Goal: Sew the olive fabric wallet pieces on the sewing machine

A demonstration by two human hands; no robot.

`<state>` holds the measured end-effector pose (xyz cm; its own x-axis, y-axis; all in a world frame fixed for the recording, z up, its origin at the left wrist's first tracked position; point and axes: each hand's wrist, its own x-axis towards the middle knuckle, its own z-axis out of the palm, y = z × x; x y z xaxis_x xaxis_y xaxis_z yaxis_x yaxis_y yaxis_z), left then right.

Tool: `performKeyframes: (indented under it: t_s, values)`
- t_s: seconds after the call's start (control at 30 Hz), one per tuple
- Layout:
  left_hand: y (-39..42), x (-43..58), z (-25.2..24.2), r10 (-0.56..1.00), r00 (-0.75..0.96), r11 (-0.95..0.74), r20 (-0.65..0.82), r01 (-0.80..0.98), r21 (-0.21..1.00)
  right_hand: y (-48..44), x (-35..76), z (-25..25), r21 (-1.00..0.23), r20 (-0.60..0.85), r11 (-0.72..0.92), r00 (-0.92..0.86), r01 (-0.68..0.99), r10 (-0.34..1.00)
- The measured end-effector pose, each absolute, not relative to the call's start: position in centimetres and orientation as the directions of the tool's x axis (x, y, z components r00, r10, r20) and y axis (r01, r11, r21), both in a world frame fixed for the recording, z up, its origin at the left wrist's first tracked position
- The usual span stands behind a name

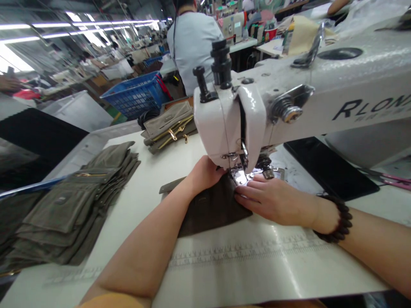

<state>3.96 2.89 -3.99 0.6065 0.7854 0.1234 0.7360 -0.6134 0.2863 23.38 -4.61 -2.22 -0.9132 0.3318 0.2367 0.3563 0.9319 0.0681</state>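
Note:
A dark olive fabric piece (212,209) lies on the white table under the presser foot (239,177) of a white sewing machine (231,119). My left hand (202,173) rests on the fabric just left of the needle, its fingers hidden behind the machine head. My right hand (271,199) lies flat on the fabric's right edge, fingers stretched toward the presser foot. A dark bead bracelet (337,220) circles my right wrist.
A stack of olive zippered pieces (77,201) covers the table's left side, and a smaller pile with gold zippers (170,126) lies behind. A blue basket (136,94) and a seated person's back (192,42) are beyond. A black panel (330,167) lies at right.

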Motion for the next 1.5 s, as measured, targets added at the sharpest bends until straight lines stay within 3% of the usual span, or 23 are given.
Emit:
performKeyframes:
  t_s: [0.17, 0.43, 0.6, 1.17, 1.37, 1.5]
  values:
    - [2.2, 4.2, -3.6, 0.793, 0.59, -0.607, 0.15, 0.75, 0.261, -4.4, 23.2, -2.7, 0.007, 0.247, 0.935, -0.906, 0.355, 0.343]
    - [1.5, 4.6, -2.5, 0.77, 0.609, -0.637, 0.19, 0.716, 0.285, -4.7, 23.6, -3.0, 0.017, 0.276, 0.958, -0.922, 0.287, 0.271]
    - [1.4, 4.8, -2.6, 0.805, 0.571, -0.593, 0.161, 0.766, 0.248, -5.0, 23.4, -2.9, 0.029, 0.277, 0.958, -0.923, 0.286, 0.267]
    - [2.8, 4.6, -3.2, 0.695, 0.706, -0.7, 0.137, 0.619, 0.358, -6.0, 22.7, -3.3, 0.048, 0.325, 0.937, -0.893, 0.345, 0.312]
    - [2.5, 4.6, -2.3, 0.733, 0.68, -0.647, 0.021, 0.687, 0.33, -6.1, 22.7, -3.3, 0.07, 0.317, 0.93, -0.892, 0.361, 0.323]
    - [2.4, 4.8, -2.0, 0.739, 0.674, -0.645, 0.027, 0.695, 0.317, -6.1, 22.7, -3.2, 0.059, 0.313, 0.933, -0.894, 0.355, 0.32]
